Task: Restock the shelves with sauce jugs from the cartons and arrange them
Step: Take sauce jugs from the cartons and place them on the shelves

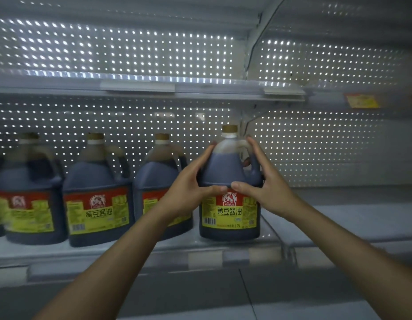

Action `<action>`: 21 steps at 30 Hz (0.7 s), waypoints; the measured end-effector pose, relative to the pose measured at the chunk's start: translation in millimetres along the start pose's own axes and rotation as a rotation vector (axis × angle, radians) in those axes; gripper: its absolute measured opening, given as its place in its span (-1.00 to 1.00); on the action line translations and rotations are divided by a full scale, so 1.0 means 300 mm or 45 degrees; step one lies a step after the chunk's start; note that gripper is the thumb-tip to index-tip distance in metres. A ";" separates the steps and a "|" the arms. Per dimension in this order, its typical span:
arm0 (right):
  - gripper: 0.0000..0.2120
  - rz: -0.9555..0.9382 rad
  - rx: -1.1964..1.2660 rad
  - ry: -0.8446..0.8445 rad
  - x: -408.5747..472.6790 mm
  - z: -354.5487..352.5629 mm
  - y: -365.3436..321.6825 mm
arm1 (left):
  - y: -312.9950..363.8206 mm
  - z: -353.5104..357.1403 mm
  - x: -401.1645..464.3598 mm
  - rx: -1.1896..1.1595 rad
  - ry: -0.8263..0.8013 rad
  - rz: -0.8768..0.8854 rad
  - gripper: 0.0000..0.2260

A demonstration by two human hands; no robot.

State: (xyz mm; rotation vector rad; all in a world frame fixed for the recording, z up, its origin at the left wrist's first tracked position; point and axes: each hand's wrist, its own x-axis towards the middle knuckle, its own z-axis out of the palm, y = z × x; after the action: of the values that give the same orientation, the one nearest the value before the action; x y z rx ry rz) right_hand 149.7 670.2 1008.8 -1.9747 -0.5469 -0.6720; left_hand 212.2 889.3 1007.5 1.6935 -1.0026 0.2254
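Both hands clasp one sauce jug (pixel 230 199) at its shoulders, the left hand (pixel 191 188) and right hand (pixel 265 188) with thumbs nearly meeting above the label. It stands upright on the shelf (pixel 223 248) near the front edge, rightmost beside three other jugs (pixel 98 204).

This is a shop aisle. White metal shelving (pixel 140 88) with a perforated back panel (pixel 131 49) runs wall to wall, clear price-tag strips (pixel 138 86) clipped along the shelf edge, one yellow price label (pixel 361 100) at right, and identical labelled soy sauce jugs (pixel 98 192) lined up in a row.
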 end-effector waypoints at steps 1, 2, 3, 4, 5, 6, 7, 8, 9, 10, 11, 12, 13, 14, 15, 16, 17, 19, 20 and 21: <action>-0.02 0.000 0.011 -0.001 0.005 0.005 0.015 | -0.012 0.002 0.005 0.023 0.007 -0.015 -0.11; -0.02 0.003 0.025 -0.003 0.010 0.012 0.031 | -0.025 0.003 0.008 0.040 0.013 -0.031 -0.11; -0.02 0.002 0.035 -0.004 0.016 0.017 0.047 | -0.040 0.004 0.011 0.053 0.025 -0.050 -0.10; -0.02 -0.001 0.040 -0.007 0.022 0.023 0.062 | -0.050 0.005 0.011 0.062 0.037 -0.073 -0.10; -0.02 0.002 0.051 -0.014 0.027 0.032 0.076 | -0.061 0.006 0.009 0.069 0.049 -0.098 -0.11; -0.02 0.012 0.079 -0.019 0.031 0.041 0.089 | -0.069 0.007 0.008 0.078 0.056 -0.116 -0.11; -0.02 0.023 0.115 -0.017 0.032 0.049 0.100 | -0.074 0.008 0.009 0.097 0.059 -0.123 -0.12; -0.03 0.028 0.150 -0.006 0.033 0.056 0.111 | -0.076 0.011 0.013 0.137 0.060 -0.120 -0.13; -0.04 0.027 0.170 0.013 0.034 0.061 0.121 | -0.075 0.015 0.018 0.193 0.068 -0.108 -0.14; -0.04 0.018 0.166 0.034 0.034 0.065 0.129 | -0.074 0.018 0.024 0.257 0.084 -0.091 -0.14; -0.04 0.004 0.143 0.054 0.034 0.067 0.134 | -0.073 0.019 0.029 0.318 0.103 -0.075 -0.15; -0.04 -0.010 0.110 0.070 0.033 0.070 0.136 | -0.071 0.018 0.031 0.367 0.119 -0.061 -0.15; -0.03 -0.008 0.079 0.079 0.032 0.072 0.136 | -0.075 0.016 0.031 0.416 0.129 -0.050 -0.15; -0.02 0.001 0.052 0.085 0.031 0.075 0.136 | -0.078 0.013 0.028 0.484 0.133 -0.031 -0.15; -0.01 0.005 0.023 0.093 0.030 0.079 0.134 | -0.082 0.006 0.028 0.582 0.140 0.002 -0.14; 0.00 0.004 -0.008 0.100 0.029 0.083 0.133 | -0.085 -0.001 0.028 0.692 0.149 0.041 -0.14; 0.00 0.002 -0.038 0.098 0.030 0.086 0.131 | -0.088 -0.008 0.028 0.785 0.165 0.076 -0.14; 0.00 0.016 -0.061 0.055 0.032 0.081 0.129 | -0.090 -0.018 0.028 0.854 0.181 0.107 -0.15; -0.01 0.024 -0.056 0.015 0.033 0.073 0.130 | -0.089 -0.022 0.027 0.848 0.181 0.117 -0.16; -0.02 0.028 -0.048 -0.035 0.031 0.059 0.129 | -0.090 -0.024 0.026 0.836 0.178 0.126 -0.15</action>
State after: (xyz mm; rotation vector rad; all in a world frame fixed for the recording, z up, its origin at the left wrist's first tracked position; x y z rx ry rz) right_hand 184.9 669.3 982.9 -2.0247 -0.5319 -0.6471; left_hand 238.6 892.8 995.8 2.1740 -0.9650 0.7960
